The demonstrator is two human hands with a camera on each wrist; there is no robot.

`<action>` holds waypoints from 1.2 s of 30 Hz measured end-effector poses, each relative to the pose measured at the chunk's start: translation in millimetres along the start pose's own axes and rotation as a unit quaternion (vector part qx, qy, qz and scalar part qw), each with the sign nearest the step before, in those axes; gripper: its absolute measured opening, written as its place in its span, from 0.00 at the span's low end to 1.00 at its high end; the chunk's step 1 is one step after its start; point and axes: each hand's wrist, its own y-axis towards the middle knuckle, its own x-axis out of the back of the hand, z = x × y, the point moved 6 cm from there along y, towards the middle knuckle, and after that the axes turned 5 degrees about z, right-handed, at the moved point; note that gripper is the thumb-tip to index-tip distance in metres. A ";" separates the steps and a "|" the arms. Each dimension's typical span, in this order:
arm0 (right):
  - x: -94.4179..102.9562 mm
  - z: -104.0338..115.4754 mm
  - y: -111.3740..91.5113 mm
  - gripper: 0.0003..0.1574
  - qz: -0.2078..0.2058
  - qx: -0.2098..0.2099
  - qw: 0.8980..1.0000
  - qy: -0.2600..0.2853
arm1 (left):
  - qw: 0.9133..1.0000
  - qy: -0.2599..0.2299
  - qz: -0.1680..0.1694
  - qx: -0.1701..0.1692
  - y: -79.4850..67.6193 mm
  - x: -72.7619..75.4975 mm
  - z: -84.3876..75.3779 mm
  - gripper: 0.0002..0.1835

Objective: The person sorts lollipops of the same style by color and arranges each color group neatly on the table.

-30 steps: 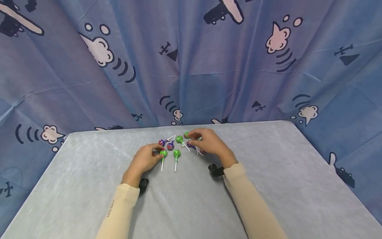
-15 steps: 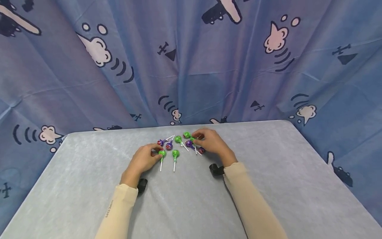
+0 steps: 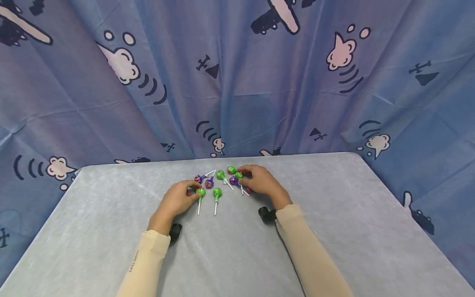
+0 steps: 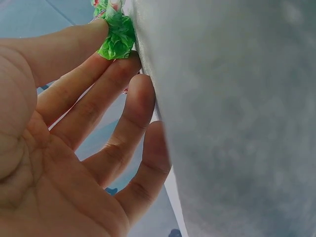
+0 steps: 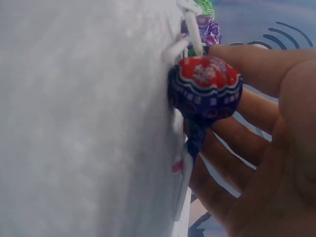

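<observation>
My left hand (image 3: 177, 201) pinches a green-wrapped lollipop (image 3: 200, 192) between thumb and fingers, its white stick pointing toward me. In the left wrist view the green wrapper (image 4: 118, 37) sits at the thumb tip, with the other fingers spread along the table. My right hand (image 3: 262, 180) holds another green lollipop (image 3: 239, 175) between thumb and fingertips at the right of the group. Beside it lie a purple lollipop (image 3: 233, 180) and a red-and-blue one, partly under the hand. The right wrist view shows that red-and-blue lollipop (image 5: 207, 89) close up, in front of the fingers.
Between the hands lie more lollipops: a green one (image 3: 217, 192) with its stick toward me, a green one (image 3: 220, 175) further back, and two purple-red ones (image 3: 209, 182). Another green head (image 3: 231, 169) is at the back. The grey-white table (image 3: 222, 255) ends at a blue patterned curtain (image 3: 237, 82).
The right fingers have shifted slightly, so the green lollipop between them and the purple one beside it show more. The left hand keeps its pinch; the whole view has shifted a little.
</observation>
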 end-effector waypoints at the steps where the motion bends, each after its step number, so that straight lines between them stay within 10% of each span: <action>1: -0.3 -0.3 0.0 0.28 -0.001 0.000 1.000 0.001 | 1.000 0.001 0.000 -0.001 0.2 -0.1 -0.2 0.15; 36: 2.9 0.2 -1.1 0.18 -0.017 -0.014 1.000 0.004 | 1.000 -0.008 -0.001 0.002 -0.2 -0.3 0.6 0.15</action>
